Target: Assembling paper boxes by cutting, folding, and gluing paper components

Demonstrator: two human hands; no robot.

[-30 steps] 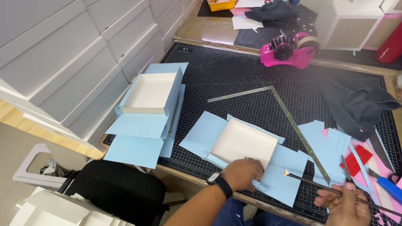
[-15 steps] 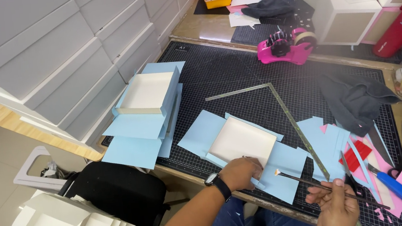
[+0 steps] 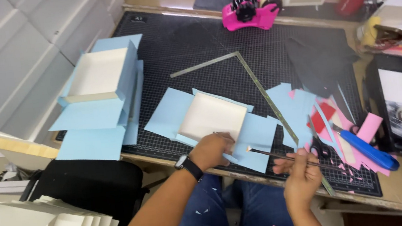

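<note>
- since a second ago the right hand has carried its thin brush leftward, so the bristle tip now sits over the blue flap; the left hand has stayed put on the near wall of the tray.
- at the left edge of the tabletop, a finished blue-wrapped tray rests on loose blue sheets, half off the cutting mat.
- near the front edge, the shallow white card tray sits on a blue paper sheet with flaps spread flat.
- left hand is curled, fingers pressing the tray's front wall and paper.
- right hand is closed round the brush handle, pinching it.
- tray looks light, stiff; paper thin, creasing easily, likely tacky once glued. best taken by a flap's outer edge.
- right of it: metal ruler, paper scraps, blue-handled knife.
</note>
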